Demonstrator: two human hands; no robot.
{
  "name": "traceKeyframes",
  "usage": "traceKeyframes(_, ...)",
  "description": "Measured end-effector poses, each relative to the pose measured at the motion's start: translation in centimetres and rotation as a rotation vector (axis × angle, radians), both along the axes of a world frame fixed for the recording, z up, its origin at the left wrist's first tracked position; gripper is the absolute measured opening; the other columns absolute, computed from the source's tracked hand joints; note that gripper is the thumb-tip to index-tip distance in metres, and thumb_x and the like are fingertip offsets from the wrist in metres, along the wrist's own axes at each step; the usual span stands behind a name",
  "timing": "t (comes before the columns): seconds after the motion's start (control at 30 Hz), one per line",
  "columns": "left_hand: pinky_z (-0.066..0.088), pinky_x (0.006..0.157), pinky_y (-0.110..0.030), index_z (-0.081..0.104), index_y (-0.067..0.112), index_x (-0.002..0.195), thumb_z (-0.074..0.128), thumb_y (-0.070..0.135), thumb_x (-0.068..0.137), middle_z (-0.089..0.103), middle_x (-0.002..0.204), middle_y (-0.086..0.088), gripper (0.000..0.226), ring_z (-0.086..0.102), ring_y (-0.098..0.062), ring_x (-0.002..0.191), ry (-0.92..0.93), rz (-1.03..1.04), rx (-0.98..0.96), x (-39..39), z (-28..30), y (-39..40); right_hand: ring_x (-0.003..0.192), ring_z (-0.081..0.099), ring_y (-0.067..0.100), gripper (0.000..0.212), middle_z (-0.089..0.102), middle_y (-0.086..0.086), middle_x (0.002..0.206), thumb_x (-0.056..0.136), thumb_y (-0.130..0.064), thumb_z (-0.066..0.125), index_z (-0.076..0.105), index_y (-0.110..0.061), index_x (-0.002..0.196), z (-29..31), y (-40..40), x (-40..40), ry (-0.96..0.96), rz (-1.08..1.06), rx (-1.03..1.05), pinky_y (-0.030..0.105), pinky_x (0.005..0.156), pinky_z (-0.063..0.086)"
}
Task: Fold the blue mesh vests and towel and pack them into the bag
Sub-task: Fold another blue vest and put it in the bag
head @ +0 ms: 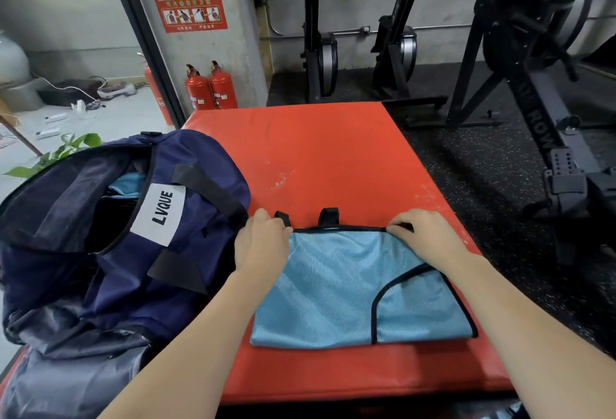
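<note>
A light blue mesh vest (336, 288) with black trim lies folded flat on the red mat (320, 158). My left hand (261, 240) pinches its far left corner. My right hand (423, 233) pinches its far right corner. Two black strap loops (328, 215) stick out past the far edge between my hands. To the left stands the navy bag (110, 238) with a white LVQUE label, its top open. Light blue fabric (128, 183) shows inside the opening.
Rowing machines (540, 92) and black frames stand on the dark rubber floor to the right and behind the mat. Red fire extinguishers (211, 87) stand by the pillar at the back. A green plant (63, 148) sits behind the bag.
</note>
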State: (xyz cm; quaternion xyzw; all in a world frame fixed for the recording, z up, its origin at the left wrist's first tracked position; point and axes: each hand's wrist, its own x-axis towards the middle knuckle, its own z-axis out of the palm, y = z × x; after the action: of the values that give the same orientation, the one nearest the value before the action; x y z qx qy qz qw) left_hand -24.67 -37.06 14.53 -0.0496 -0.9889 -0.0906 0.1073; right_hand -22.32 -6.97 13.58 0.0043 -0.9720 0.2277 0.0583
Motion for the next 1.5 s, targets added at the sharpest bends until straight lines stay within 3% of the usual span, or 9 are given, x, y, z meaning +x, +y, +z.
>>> traceKeyframes(0.23,0.041,0.065,-0.038,0.045,0.016,0.094,0.05,0.026,0.098,0.054,0.087,-0.002,0.012,0.052,-0.029,0.079,-0.031,-0.005,0.229,1.0,-0.4,1.2,0.105,0.06,0.015,0.019,0.069,-0.012,0.107,0.098,-0.038,0.058,0.075,-0.033,0.105,0.4,0.1,0.1,-0.049,0.025,0.122,0.045,0.096,0.047)
traceKeyframes(0.4,0.038,0.095,-0.039,0.057,0.02,0.119,0.046,0.046,0.099,0.055,0.12,0.0,0.034,0.05,-0.025,0.117,-0.071,-0.124,0.113,0.1,-1.7,2.8,0.089,0.064,0.013,0.009,0.069,-0.014,0.088,0.089,-0.041,0.068,0.076,-0.038,0.09,1.8,1.3,1.3,-0.182,-0.005,0.109,0.038,0.085,0.054)
traceKeyframes(0.53,0.018,0.115,-0.049,0.039,0.024,0.146,0.035,0.063,0.098,0.035,0.152,-0.005,0.062,0.024,-0.027,0.143,-0.201,-0.182,-0.045,-1.3,-2.1,6.4,0.068,0.062,-0.003,0.007,0.069,-0.018,0.067,0.077,-0.039,0.076,0.077,-0.035,0.071,2.5,1.9,3.3,-0.297,0.076,0.071,0.024,0.07,0.053)
traceKeyframes(0.7,0.01,0.118,-0.056,0.024,0.031,0.154,0.036,0.047,0.102,0.011,0.162,-0.015,0.056,0.006,-0.034,0.148,-0.333,-0.391,-0.086,-1.3,-1.6,11.5,0.052,0.053,0.005,0.02,0.071,-0.005,0.063,0.077,-0.037,0.079,0.077,-0.019,0.069,2.9,0.4,7.1,-0.453,0.214,-0.064,0.019,0.052,0.04)
traceKeyframes(0.97,0.021,0.118,-0.047,0.038,0.028,0.15,0.042,0.04,0.104,0.029,0.159,-0.005,0.048,0.028,-0.025,0.146,-0.267,-0.464,0.008,3.3,-0.2,8.5,0.07,0.06,-0.003,0.012,0.067,-0.015,0.068,0.077,-0.04,0.079,0.074,-0.029,0.075,3.8,0.1,10.8,-0.17,0.206,-0.048,0.011,0.063,0.041)
traceKeyframes(1.1,0.041,0.106,-0.036,0.064,0.025,0.127,0.057,0.034,0.098,0.06,0.133,0.005,0.032,0.054,-0.018,0.124,-0.197,-0.601,0.171,8.1,-0.1,2.8,0.084,0.058,-0.002,0.015,0.066,-0.019,0.087,0.077,-0.036,0.076,0.074,-0.031,0.091,3.9,-1.6,13.0,-0.102,0.335,-0.085,0.015,0.076,0.044)
traceKeyframes(1.2,0.041,0.099,-0.024,0.072,0.027,0.112,0.062,0.038,0.095,0.067,0.116,0.013,0.023,0.055,-0.008,0.112,-0.168,-0.631,0.205,11.3,-0.9,-0.6,0.1,0.049,-0.004,0.033,0.062,-0.021,0.102,0.076,-0.041,0.069,0.071,-0.034,0.108,3.0,-2.8,14.3,-0.125,0.433,0.067,0.018,0.092,0.042)
traceKeyframes(1.3,0.042,0.096,-0.02,0.072,0.031,0.108,0.062,0.048,0.092,0.068,0.107,0.019,0.025,0.053,0.001,0.106,-0.192,-0.597,0.243,12.8,-1.4,-2.4,0.11,0.047,0.005,0.041,0.059,-0.017,0.109,0.077,-0.04,0.066,0.066,-0.033,0.118,2.3,-3.6,15.1,-0.17,0.468,0.19,0.026,0.094,0.044)
traceKeyframes(1.5,0.045,0.097,-0.022,0.071,0.03,0.112,0.07,0.048,0.087,0.066,0.112,0.017,0.03,0.055,0.001,0.108,-0.237,-0.552,0.31,14.0,-1.4,-3.7,0.113,0.052,0.011,0.029,0.063,-0.01,0.112,0.09,-0.034,0.059,0.069,-0.028,0.117,1.5,-4.4,15.3,-0.028,0.44,0.326,0.025,0.09,0.043)
